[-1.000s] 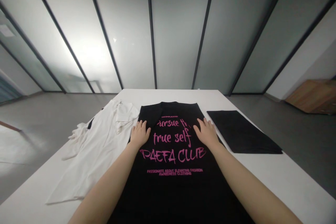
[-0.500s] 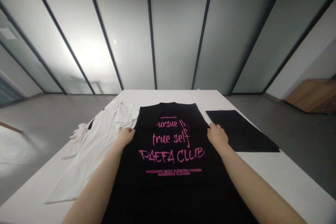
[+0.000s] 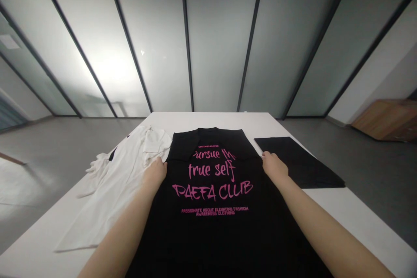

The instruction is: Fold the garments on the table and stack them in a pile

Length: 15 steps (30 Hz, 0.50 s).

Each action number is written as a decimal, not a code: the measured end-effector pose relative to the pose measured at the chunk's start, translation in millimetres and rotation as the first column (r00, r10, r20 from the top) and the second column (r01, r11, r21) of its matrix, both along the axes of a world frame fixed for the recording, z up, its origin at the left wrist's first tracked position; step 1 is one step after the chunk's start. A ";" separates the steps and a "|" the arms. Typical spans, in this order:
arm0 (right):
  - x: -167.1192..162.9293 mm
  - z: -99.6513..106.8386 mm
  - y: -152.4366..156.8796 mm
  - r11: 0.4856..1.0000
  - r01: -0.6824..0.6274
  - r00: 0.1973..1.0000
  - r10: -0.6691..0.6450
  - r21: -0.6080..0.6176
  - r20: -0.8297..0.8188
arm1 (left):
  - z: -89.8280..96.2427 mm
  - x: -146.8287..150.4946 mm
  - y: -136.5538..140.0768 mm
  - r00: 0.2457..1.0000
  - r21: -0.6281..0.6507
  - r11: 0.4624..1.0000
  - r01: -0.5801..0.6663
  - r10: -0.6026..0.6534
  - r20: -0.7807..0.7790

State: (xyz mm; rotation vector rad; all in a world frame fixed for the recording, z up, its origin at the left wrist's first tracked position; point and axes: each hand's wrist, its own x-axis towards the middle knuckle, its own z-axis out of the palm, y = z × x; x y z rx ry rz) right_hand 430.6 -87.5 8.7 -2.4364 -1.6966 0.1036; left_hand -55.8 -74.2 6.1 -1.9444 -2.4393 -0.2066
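1. From my remote seat I see the left hand (image 3: 157, 171) and right hand (image 3: 275, 167) moved outward — off the front of the black shirt (image 3: 211, 241), to its side edges.
2. Both grasp those edges, fingers curled.
3. The shirt lies along the white table (image 3: 211, 119) — white garment (image 3: 112, 197) leftward, folded black cloth (image 3: 301, 165) rightward.

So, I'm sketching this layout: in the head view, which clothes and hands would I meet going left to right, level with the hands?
White clothing → left hand → black shirt with pink lettering → right hand → folded black cloth.
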 end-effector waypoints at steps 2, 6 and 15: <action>-9.3 0.0 -0.8 0.998 -0.034 0.998 0.031 0.060 0.062 | 6.0 15.7 -6.2 0.996 0.059 0.998 0.022 -0.017 -0.092; -42.2 1.4 1.9 0.970 -0.177 0.979 0.156 0.167 0.131 | 12.0 54.1 -10.2 0.974 0.110 0.977 0.183 -0.165 -0.157; -103.9 -25.8 -2.0 0.942 -0.318 0.947 0.320 -0.107 0.004 | -26.4 85.8 -8.8 0.971 -0.020 0.972 0.234 -0.235 -0.037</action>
